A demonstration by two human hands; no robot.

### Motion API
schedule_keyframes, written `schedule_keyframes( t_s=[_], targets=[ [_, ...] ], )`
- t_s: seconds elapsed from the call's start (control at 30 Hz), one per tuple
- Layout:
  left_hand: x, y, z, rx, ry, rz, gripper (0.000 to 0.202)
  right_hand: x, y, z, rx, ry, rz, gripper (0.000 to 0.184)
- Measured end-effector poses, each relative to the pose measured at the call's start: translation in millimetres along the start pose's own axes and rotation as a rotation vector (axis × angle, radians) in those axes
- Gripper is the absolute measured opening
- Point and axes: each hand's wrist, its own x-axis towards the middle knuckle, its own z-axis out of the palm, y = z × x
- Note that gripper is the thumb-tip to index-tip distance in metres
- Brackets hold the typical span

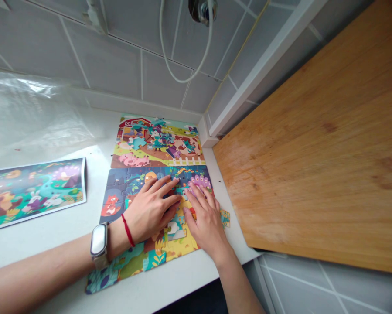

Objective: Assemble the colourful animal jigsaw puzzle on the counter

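Note:
A colourful forest jigsaw puzzle (117, 196) lies flat on the white counter (52, 231). My left hand (151, 209) rests palm down on its middle, fingers stretched out and pointing right. My right hand (205, 218) presses flat on the puzzle's right part, fingers spread toward a peacock picture (200, 179). The fingertips of both hands almost meet. A loose puzzle piece (225, 217) lies just right of my right hand. A second puzzle with a farm scene (156, 141) lies behind, touching the first. My left wrist wears a watch and a red string.
A printed reference picture (32, 189) lies at the left on the counter. A clear plastic sheet (28, 113) covers the back left. A large wooden board (323, 148) fills the right side. A white cable (185, 56) hangs on the tiled wall.

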Motion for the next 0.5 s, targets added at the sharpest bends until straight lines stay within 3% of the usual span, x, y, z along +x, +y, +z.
schedule_keyframes(
  t_s=[0.5],
  targets=[
    [1.3, 2.5, 1.8, 0.031, -0.013, -0.034, 0.036, 1.6, -1.9, 0.1, -0.004, 0.017, 0.005, 0.049]
  ],
)
